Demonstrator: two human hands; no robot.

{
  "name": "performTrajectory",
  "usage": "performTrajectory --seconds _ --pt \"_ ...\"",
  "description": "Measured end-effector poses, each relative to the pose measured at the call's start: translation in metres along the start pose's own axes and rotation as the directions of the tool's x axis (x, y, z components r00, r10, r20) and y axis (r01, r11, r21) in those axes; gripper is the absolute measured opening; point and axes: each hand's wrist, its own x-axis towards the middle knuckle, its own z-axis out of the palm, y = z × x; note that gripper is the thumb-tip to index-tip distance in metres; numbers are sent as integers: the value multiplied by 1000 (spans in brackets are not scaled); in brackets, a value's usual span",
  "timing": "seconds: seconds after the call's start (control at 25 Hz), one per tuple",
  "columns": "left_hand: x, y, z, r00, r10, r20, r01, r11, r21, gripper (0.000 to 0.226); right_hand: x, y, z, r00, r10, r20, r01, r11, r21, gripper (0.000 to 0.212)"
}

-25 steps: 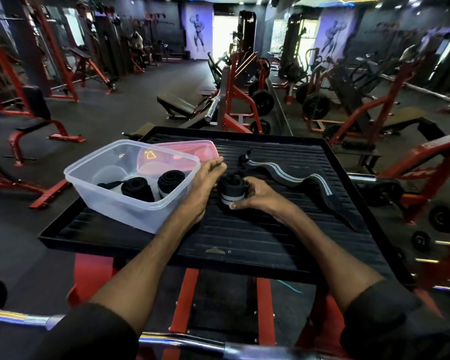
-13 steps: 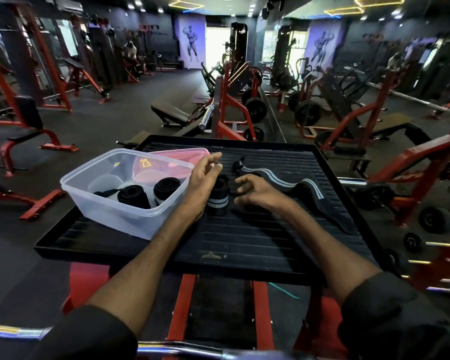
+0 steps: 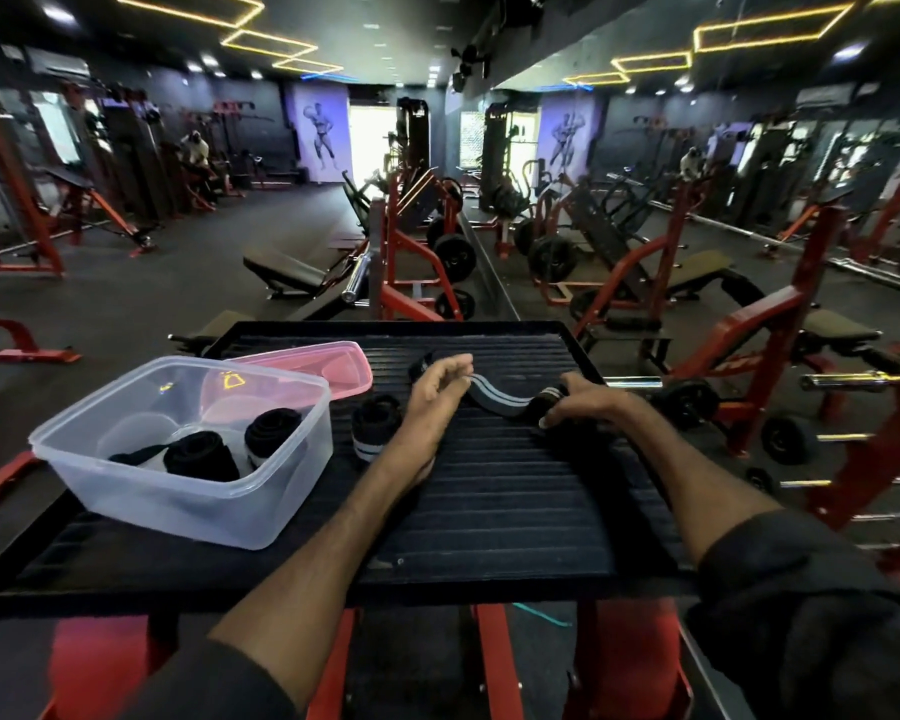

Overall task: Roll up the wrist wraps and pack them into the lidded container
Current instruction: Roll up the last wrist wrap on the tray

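Note:
A clear plastic container (image 3: 281,491) stands on the left of the black ribbed tray (image 3: 489,511). Two rolled black wrist wraps (image 3: 201,454) (image 3: 271,433) lie inside it. Its pink lid (image 3: 339,363) lies behind it. A third rolled wrap (image 3: 372,428) with white stripes stands on the tray just right of the container, with nothing touching it. An unrolled striped wrap (image 3: 497,400) lies across the tray's far part. My right hand (image 3: 588,402) grips its right end. My left hand (image 3: 435,394) hovers over its left part, fingers loosely curled and apart.
The tray sits on a red frame with a chrome bar near my body. Red and black gym machines, benches and weight plates fill the floor beyond the tray's far and right edges. A person sits at a machine far left.
My left hand set the rolled striped wrap down beside the container and let go. Both hands moved right to the flat wrap, and my right hand took hold of its end.

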Motion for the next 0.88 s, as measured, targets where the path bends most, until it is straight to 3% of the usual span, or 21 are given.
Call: performTrajectory --seconds 0.2,0.4,0.52,0.64,0.76,0.88 --pt "-14 -22 4 988 -148 47 149 989 -18 35 -17 5 -2 993 -10 119 -28 948 316 87" --pt "-11 -37 4 962 -264 68 267 964 -25 42 -39 -13 9 975 -104 198 -58 736 675 67" --pt "-1 -37 4 953 -303 -4 302 949 -94 43 -59 -32 19 949 -206 240 -69 605 793 61" --pt "6 -41 0 935 -351 -56 337 925 -177 43 -99 -45 16 910 -345 228 2 554 833 54" --pt "13 -43 -4 922 -373 -99 346 913 -217 45 -139 -38 22 857 -450 252 77 594 801 52" --pt "17 -47 -1 934 -354 -51 347 932 -108 52 -140 -18 29 751 -460 473 134 809 573 77"
